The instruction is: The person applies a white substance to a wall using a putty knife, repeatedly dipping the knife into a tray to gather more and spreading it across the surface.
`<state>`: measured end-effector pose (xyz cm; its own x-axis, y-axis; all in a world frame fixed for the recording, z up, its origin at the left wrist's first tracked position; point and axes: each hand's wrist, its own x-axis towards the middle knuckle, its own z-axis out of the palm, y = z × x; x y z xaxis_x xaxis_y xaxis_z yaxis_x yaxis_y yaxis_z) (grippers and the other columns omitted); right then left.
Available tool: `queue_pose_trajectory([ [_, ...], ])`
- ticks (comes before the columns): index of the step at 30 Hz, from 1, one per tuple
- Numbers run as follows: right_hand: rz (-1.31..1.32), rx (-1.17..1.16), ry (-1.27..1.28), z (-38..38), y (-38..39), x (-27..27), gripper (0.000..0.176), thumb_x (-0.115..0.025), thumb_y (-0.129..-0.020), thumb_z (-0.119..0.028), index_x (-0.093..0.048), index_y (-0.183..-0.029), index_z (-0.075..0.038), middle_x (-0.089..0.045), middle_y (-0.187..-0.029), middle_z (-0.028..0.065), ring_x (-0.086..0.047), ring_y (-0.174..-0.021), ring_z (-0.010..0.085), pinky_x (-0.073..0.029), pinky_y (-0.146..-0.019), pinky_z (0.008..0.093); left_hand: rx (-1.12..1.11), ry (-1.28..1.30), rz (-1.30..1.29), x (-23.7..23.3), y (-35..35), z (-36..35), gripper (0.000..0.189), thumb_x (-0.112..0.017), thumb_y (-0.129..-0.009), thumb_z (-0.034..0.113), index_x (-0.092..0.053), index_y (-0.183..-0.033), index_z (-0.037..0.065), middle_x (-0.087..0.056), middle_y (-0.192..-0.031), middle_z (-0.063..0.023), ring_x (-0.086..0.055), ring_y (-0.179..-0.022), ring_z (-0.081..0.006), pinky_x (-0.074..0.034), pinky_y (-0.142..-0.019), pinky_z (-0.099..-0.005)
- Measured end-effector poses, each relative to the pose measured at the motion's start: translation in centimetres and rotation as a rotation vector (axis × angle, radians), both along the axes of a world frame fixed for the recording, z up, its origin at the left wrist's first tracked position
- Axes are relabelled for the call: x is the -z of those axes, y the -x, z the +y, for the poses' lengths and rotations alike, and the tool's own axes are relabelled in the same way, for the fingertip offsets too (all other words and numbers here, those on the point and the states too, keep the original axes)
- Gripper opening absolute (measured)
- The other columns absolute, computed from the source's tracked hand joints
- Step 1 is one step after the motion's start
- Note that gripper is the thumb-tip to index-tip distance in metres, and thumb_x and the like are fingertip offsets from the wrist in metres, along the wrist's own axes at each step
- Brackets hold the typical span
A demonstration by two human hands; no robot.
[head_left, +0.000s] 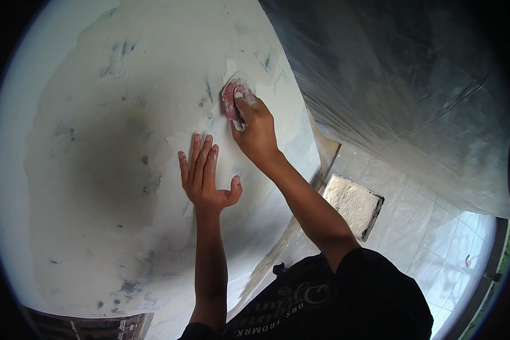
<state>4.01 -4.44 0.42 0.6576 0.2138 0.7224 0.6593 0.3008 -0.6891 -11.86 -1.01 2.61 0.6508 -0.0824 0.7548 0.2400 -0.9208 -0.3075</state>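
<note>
A large pale wall, patchy with off-white filler and dark marks, fills most of the view. My right hand grips a red putty scraper smeared with white paste, its thumb pressed on the face. The scraper lies against the wall, with a fresh-looking pale smear beside its upper edge. Lower and to the left, my left hand rests flat on the wall, fingers stretched upward and thumb out to the side. White residue shows on its fingertips.
A black-edged tray of creamy white paste stands on the tiled floor, right of the wall. Translucent plastic sheeting hangs at the upper right. A dark framed opening shows at the lower left.
</note>
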Motion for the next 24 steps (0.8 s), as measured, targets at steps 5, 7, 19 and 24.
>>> queue_pose_trajectory([
  [5,-0.042,-0.095,-0.061,-3.0,4.0,3.7,0.049,-0.071,-0.067,0.006,-0.062,-0.115,0.004,-0.061,-0.094,0.0214,-0.064,-0.081,0.0338,-0.053,-0.068,0.0371,0.041,0.017,-0.056,0.0,-0.4,0.0,0.058,-0.047,-0.085,0.038,-0.054,-0.122,-0.005,-0.061,-0.126,-0.0211,-0.052,-0.126,-0.0389,-0.017,-0.116,-0.0519],
  [7,0.026,-0.085,-0.104,-3.3,3.0,2.2,0.047,-0.069,-0.067,0.008,-0.062,-0.114,0.005,-0.060,-0.090,0.0197,-0.063,-0.076,0.0318,-0.052,-0.065,0.0355,0.068,0.028,-0.078,0.0,-0.2,0.0,0.060,-0.045,-0.087,0.039,-0.051,-0.127,-0.005,-0.060,-0.127,-0.0223,-0.051,-0.126,-0.0392,-0.017,-0.116,-0.0520],
  [19,-0.065,-0.169,-0.079,-3.9,5.6,4.6,0.049,-0.072,-0.064,0.006,-0.063,-0.112,0.004,-0.062,-0.091,0.0195,-0.066,-0.081,0.0308,-0.055,-0.067,0.0348,0.095,0.031,-0.116,0.3,-0.1,0.3,0.065,-0.046,-0.087,0.043,-0.045,-0.132,-0.003,-0.059,-0.128,-0.0232,-0.051,-0.126,-0.0396,-0.017,-0.116,-0.0521],
  [24,0.024,0.038,-0.163,-2.0,-0.1,0.1,0.041,-0.069,-0.068,0.007,-0.063,-0.109,0.006,-0.057,-0.077,0.0151,-0.058,-0.063,0.0254,-0.047,-0.056,0.0311,0.087,0.030,-0.079,0.1,0.0,0.3,0.065,-0.046,-0.087,0.042,-0.044,-0.132,-0.005,-0.057,-0.129,-0.0238,-0.050,-0.127,-0.0414,-0.017,-0.115,-0.0535],
])
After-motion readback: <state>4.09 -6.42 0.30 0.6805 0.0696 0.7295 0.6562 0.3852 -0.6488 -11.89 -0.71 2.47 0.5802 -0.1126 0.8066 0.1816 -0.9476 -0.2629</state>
